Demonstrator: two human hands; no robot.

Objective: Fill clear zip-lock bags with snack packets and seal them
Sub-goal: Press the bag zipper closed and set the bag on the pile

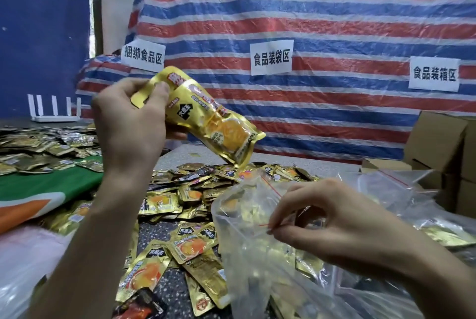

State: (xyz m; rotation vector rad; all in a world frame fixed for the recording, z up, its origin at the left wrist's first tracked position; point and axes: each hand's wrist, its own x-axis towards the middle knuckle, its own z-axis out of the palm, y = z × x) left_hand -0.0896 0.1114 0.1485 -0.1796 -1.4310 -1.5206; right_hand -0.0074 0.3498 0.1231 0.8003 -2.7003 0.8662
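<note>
My left hand [131, 122] is raised above the table and grips a large gold snack packet [206, 117] by its top end; the packet tilts down to the right, its lower corner over the pile. My right hand [332, 218] pinches the red-lined rim of a clear zip-lock bag [247, 246], holding its mouth open below the packet. Gold packets show through the bag's wall. A heap of small gold snack packets [180, 200] covers the table between my arms.
More gold packets [46, 148] lie on a green cloth at the left. Cardboard boxes [443, 148] stand at the right, with more clear bags [401, 189] before them. A striped tarp with paper signs [271, 61] hangs behind. A white router [55, 112] stands far left.
</note>
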